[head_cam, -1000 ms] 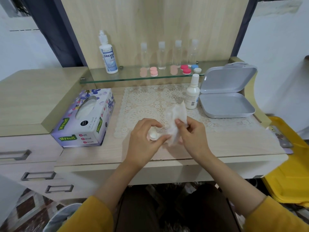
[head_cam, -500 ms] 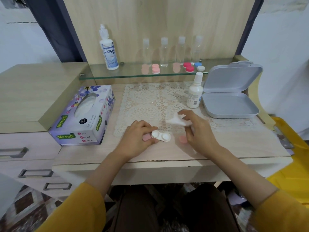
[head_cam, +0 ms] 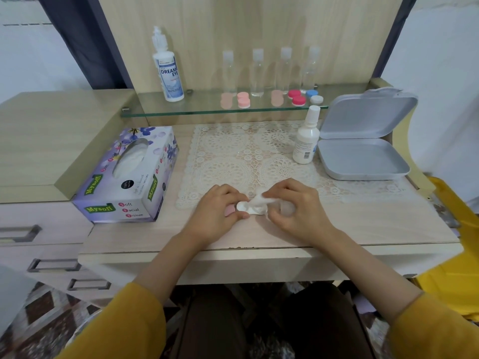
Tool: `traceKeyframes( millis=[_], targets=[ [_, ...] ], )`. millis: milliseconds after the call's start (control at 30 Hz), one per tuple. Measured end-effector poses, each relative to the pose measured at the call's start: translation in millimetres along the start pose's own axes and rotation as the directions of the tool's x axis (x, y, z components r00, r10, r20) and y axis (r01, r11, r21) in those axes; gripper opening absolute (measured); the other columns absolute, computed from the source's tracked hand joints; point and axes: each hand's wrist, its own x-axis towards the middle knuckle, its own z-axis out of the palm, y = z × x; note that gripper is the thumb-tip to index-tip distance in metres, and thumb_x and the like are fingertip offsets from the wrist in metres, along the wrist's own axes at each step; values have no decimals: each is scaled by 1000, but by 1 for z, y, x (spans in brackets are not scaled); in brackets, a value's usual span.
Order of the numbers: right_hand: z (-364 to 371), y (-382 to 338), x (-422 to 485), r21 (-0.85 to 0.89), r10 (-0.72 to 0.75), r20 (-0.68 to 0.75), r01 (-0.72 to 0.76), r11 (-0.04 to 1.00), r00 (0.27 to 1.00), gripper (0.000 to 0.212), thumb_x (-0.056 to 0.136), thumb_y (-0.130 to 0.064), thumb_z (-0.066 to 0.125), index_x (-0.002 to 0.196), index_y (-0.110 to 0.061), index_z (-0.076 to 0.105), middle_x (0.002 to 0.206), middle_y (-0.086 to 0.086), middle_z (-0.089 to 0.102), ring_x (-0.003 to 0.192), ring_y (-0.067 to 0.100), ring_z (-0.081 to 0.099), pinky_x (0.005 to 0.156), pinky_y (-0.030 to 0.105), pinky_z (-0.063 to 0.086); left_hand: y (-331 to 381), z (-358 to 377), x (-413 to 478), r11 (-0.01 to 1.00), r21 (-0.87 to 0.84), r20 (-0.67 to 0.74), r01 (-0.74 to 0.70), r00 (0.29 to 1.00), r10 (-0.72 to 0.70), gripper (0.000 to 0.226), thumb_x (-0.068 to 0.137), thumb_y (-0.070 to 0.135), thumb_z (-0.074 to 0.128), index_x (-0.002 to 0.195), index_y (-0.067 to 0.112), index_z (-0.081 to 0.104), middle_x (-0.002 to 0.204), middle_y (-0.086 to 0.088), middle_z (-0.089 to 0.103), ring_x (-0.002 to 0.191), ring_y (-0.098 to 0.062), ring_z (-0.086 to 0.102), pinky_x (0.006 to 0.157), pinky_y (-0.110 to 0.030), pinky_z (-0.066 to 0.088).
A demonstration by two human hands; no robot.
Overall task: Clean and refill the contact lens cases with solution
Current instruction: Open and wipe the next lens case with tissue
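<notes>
Desk (head_cam: 363,229) front edge: our L hand (head_cam: 217,212) grips lens case (head_cam: 250,209), R hand (head_cam: 295,207) pinches tissue (head_cam: 259,200) onto it; bare wood rightward

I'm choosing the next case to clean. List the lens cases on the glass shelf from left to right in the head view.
Pale peach case → pink case → second pale peach case → red case → blue-and-white case.

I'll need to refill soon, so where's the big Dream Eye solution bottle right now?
Head view: the Dream Eye bottle stands at the left end of the glass shelf, left of the four clear bottles, above the tissue box.
</notes>
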Motion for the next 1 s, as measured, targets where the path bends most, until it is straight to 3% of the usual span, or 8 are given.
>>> traceKeyframes(
  millis=[133,267,400,533,667,833,1000],
  targets=[
    [3,0,-3,1,-28,14,28,1000,999,25,77,-27,60,83,-8,74,80,5,67,70,9,59,63,20,47,-2,4,-3,999,-19,-90,-27,996,25,32,70,28,68,95,9,71,86,-4,65,80,-4,50,77,-2,32],
    [10,2,-4,-85,-74,14,75,994,997,9,73,-14,69,78,-10,75,78,4,66,64,15,63,58,23,47,0,6,-6,999,-34,-129,-41,991,37,31,69,28,69,90,4,71,77,-6,63,77,-6,49,73,0,33],
    [13,3,-6,-163,-119,53,126,979,991,18,78,-20,59,81,-13,75,83,8,65,65,21,62,55,24,49,0,6,-8,998,-20,-146,-60,988,56,32,71,29,67,89,3,70,76,-5,61,75,-7,48,73,-1,33],
    [16,6,-6,-179,-114,82,127,976,990,15,76,-17,63,83,-12,75,80,12,63,65,27,63,54,28,52,0,6,-8,997,-32,-152,-66,987,60,39,73,36,59,91,3,70,76,-5,62,76,-6,49,72,-5,36],
    [16,6,-4,-157,-106,65,115,981,992,10,71,-9,66,76,-8,74,73,10,62,59,25,60,53,25,48,2,6,-8,996,-41,-146,-77,987,71,41,73,36,58,90,1,70,76,-8,63,76,-8,49,69,-11,37],
    [16,4,-5,-201,-133,52,141,970,990,11,67,-6,69,77,-5,73,71,8,64,59,24,60,53,25,49,2,6,-7,994,-56,-149,-89,986,80,40,72,35,59,90,1,70,76,-8,62,74,-7,49,72,-4,34],
    [16,5,-3,-179,-142,53,149,973,988,8,67,-5,69,72,-9,74,70,6,64,58,22,61,53,20,41,-1,6,-7,993,-60,-154,-102,984,92,41,72,37,59,90,2,70,76,-4,61,74,-6,48,72,-3,34]
  ],
)
